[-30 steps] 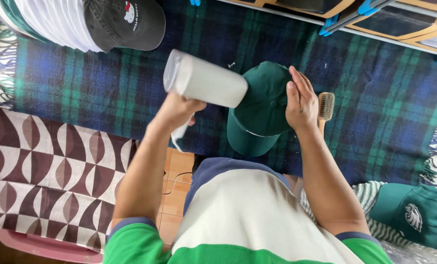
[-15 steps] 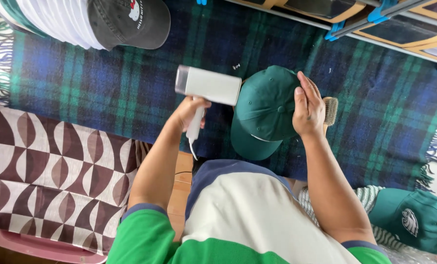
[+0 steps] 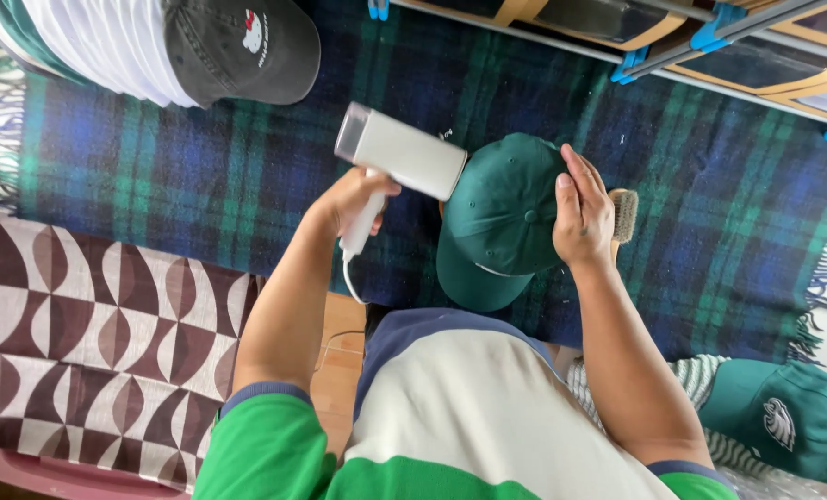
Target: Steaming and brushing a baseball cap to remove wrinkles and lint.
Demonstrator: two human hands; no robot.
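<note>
While your left hand (image 3: pixel 356 199) is wrapped tight around the handle of that white handheld steamer (image 3: pixel 399 153), your right hand (image 3: pixel 582 211) sits flat on the side of the green cap (image 3: pixel 501 218), fingers (image 3: pixel 575 167) stretched out along the crown rather than curled into a grip. So left is clenched on the steamer, right is just pressing and steadying the cap.

The cap itself is dark green, clean-looking, with a button on top, stitched panel seams and a curved brim pointing back toward your body. It lies on the blue and green plaid blanket (image 3: pixel 200 185), right between your two sets of fingers. The steamer's head end points at the cap's crown, just past your left fingertips, and looks like it's touching or nearly touching the fabric; can't tell which. Its white cord (image 3: pixel 347 278) hangs down below your left fist.

Just beyond your right fingers, a brush (image 3: pixel 625 215) peeks out from behind your hand.
</note>
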